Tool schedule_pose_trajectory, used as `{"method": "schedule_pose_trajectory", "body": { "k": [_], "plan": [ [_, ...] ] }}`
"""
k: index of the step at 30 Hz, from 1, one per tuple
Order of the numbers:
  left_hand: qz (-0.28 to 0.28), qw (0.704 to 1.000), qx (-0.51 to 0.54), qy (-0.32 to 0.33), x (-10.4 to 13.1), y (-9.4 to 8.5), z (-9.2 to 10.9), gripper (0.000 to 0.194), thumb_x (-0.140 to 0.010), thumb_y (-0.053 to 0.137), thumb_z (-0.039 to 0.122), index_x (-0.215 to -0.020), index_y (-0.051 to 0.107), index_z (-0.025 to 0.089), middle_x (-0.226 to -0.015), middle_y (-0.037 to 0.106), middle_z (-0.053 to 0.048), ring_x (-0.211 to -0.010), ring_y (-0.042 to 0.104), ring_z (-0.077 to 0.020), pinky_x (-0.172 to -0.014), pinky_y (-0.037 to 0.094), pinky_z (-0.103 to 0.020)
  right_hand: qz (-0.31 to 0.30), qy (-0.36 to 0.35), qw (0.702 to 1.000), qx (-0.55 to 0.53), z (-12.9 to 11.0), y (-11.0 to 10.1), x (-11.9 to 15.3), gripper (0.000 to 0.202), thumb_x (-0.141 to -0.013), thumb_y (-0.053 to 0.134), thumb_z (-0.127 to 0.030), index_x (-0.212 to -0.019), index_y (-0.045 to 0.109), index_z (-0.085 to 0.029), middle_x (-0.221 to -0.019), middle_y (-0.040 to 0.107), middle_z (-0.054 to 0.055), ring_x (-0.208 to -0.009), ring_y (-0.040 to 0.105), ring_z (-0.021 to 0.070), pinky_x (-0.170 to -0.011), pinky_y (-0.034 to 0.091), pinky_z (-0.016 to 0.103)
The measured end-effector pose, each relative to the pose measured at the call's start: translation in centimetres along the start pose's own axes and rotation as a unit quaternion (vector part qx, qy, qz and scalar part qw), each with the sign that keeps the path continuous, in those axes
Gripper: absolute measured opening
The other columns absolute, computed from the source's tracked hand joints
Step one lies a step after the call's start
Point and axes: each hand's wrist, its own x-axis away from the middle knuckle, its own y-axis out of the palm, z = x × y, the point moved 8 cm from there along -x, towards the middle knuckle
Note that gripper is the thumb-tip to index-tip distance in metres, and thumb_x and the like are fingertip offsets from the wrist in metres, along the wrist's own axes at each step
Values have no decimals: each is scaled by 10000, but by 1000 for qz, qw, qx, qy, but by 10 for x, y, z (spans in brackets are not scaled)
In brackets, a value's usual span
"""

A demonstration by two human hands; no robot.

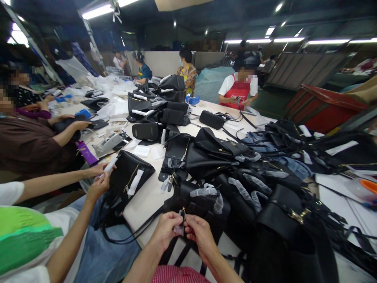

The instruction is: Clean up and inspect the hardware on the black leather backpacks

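Observation:
At the near table edge, my left hand [166,231] pinches a small black strap tab [182,228] with clear plastic around it. My right hand [200,232] closes its fingertips on the tab's other side. The tab hangs by a gold-coloured clasp from a black bag [193,210] in front of me. Clear plastic film [206,192] wraps the handle on top of that bag. Right of my hands stands a large black bag [291,236] with a gold-coloured buckle [299,215]. Black straps hang below my hands, near a red checked cloth [179,274] on my lap.
More black bags [206,155] pile across the table [141,214]. At left, a co-worker's hands [101,179] hold a white strip beside another black bag [129,177]. Several other people sit around the table. A red bin [321,108] stands at far right.

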Motion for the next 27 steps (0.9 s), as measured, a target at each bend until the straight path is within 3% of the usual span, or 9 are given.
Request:
{"method": "schedule_pose_trajectory", "body": {
  "k": [3,9,16,27],
  "plan": [
    [15,1000,9,10,1,-2,-2,357,-463,842,324,-581,547,162,-504,567,35,-464,498,-92,-509,417,-241,22,-18,1000,13,-1,-1,-1,414,-529,836,-511,-675,736,-136,-536,550,-32,-455,441,39,-388,336,127],
    [38,997,4,60,4,2,-6,359,-531,804,382,-575,512,177,-488,515,53,-470,499,-101,-529,443,-254,35,-40,998,27,-1,-3,-2,488,-536,799,-583,-718,750,-133,-464,455,-59,-434,362,42,-400,282,158],
    [95,978,-68,170,11,-1,5,314,-599,759,388,-557,531,176,-536,514,46,-557,497,-120,-563,425,-235,50,-51,997,36,-5,1,-2,508,-538,771,-602,-706,748,-123,-467,447,-52,-434,357,58,-411,271,190],
    [100,958,-153,219,10,1,15,285,-700,660,413,-585,529,187,-557,485,45,-571,448,-129,-568,383,-238,78,-70,994,38,-9,4,-3,389,-645,715,-547,-615,675,-161,-472,449,-50,-448,383,90,-415,280,214]
  ]
}}
